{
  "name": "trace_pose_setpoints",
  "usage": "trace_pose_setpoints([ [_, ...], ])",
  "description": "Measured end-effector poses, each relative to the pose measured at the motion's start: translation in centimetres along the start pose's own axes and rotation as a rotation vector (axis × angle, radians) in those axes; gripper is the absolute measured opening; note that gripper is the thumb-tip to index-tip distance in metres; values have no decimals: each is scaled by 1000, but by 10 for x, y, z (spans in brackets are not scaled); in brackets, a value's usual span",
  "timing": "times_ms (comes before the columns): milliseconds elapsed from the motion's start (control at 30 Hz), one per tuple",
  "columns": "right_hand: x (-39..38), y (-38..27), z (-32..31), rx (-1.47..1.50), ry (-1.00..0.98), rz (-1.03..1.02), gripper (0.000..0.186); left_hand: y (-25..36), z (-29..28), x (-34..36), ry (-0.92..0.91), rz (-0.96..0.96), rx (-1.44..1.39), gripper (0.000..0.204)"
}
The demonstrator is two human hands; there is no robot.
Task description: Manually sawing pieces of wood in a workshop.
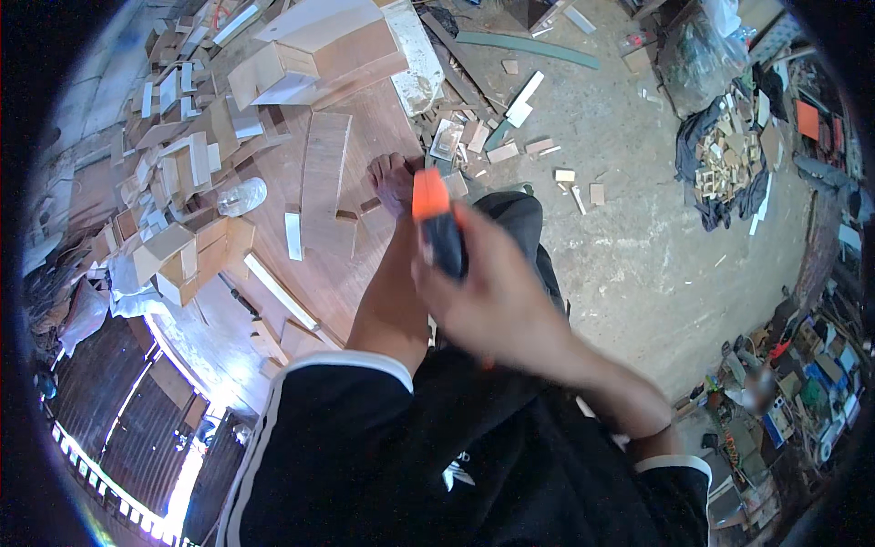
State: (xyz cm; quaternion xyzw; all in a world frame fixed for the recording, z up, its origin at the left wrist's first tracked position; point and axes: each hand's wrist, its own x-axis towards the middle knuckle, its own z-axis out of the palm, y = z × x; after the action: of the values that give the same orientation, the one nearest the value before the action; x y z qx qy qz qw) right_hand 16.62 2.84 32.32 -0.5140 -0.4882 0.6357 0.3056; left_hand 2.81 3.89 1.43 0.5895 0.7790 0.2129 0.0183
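Observation:
In my right hand [483, 287], closed and blurred by motion, is an orange-and-black hand tool [442, 232]. Its orange end points up and away from me; its exact kind is hard to make out. Beyond it, my left hand [393, 176] rests on the wood-grain panel [365, 128], fingers lying on the surface with nothing visible in them. The tool partly covers the view beside my left wrist. A narrow wooden piece [324, 178] lies on the panel just left of that hand.
Open wooden boxes [319, 64] and a smaller box frame [205, 260] stand to the left, near a clear plastic container [241, 197]. Offcuts [501, 152] litter the concrete floor [638, 264]. A dark sack of wood scraps [725, 159] sits right; cluttered tools [784, 419] lie lower right.

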Motion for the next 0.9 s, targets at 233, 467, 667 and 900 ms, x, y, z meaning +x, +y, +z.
trace_pose_setpoints([
  [233,88,-15,-29,450,-180,509,13,4,4,0,-28,-52,33,17],
  [467,111,23,-2,245,-135,510,3,7,6,-12,-63,-43,18,18],
  [667,122,18,18,7,-161,409,11,0,6,-8,-110,-73,16,19],
  [900,119,47,16,-159,-194,384,10,-4,14,-1,-158,-97,12,20],
])
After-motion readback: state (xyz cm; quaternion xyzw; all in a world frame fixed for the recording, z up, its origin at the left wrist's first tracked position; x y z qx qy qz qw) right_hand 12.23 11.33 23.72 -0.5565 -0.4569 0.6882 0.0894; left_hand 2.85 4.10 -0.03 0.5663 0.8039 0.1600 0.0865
